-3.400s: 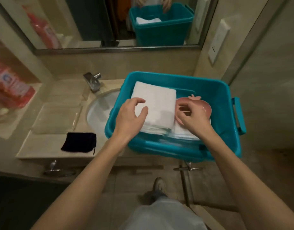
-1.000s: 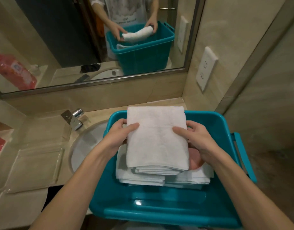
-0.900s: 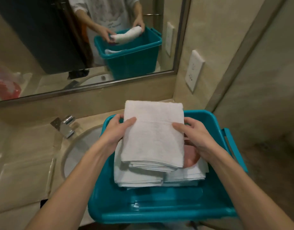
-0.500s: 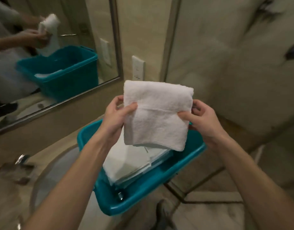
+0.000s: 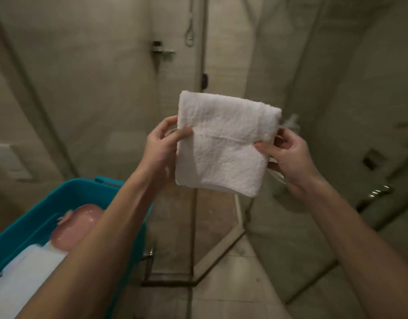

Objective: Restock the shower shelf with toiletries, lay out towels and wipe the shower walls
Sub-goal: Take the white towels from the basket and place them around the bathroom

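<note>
Towel-laying looks to be the step in hand, going by how things stand: a folded white towel (image 5: 223,143) is held up in the air in front of the glass shower enclosure (image 5: 290,65), clear of the teal tub (image 5: 25,217) that sits low on the left. The left hand (image 5: 160,148) pinches the towel's left edge, thumb on the near face and fingers curled behind; the right hand (image 5: 288,155) pinches the right edge the same way, so both are closed on the cloth and neither has a finger free. The towel hangs as a thick, squared bundle with its fold uppermost, touching nothing but the two hands. In the tub lie more white towels (image 5: 21,272) and a pink dish (image 5: 76,224), so restocking and wiping seem not yet reached. The next move probably calls for carrying the bundle level to wherever towels belong; a rail (image 5: 380,191) shows dimly at the right, though whether that is the spot cannot be told. Keeping both pinches even should stop the folds sliding apart, since loose terry layers slip easily.
</note>
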`<state>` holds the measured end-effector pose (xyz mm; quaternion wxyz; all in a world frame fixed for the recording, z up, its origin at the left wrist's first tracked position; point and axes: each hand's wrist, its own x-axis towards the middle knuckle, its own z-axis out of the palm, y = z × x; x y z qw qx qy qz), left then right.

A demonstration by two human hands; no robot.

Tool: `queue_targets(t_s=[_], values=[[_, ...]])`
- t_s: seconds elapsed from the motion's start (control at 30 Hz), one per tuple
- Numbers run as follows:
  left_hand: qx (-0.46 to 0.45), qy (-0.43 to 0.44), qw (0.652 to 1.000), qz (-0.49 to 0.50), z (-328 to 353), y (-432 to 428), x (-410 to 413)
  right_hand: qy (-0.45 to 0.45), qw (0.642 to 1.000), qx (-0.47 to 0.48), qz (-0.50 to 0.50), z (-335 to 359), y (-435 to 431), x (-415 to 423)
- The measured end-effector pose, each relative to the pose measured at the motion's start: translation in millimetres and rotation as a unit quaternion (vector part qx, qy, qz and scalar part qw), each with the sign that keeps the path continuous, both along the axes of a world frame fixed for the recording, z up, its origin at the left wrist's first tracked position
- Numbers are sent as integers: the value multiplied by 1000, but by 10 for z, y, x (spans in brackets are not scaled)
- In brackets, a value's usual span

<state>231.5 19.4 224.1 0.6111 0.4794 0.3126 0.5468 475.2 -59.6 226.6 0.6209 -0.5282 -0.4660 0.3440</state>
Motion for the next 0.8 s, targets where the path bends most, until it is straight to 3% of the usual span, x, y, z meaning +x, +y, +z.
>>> queue_targets(t_s=[0.13,0.4,0.63,0.8], values=[[31,21,997,-68,106,-166,1015,11,998,14,-65,69,-475,930],[78,-25,980,-180,262,-695,2997,-52,979,39,-191,309,-1485,2558],[157,-27,947,-279,531,-1217,4322,-70,952,76,-287,562,-2350,3633],[171,-5,927,-334,542,-1665,5145,-46,940,43,-336,502,-2864,4345]])
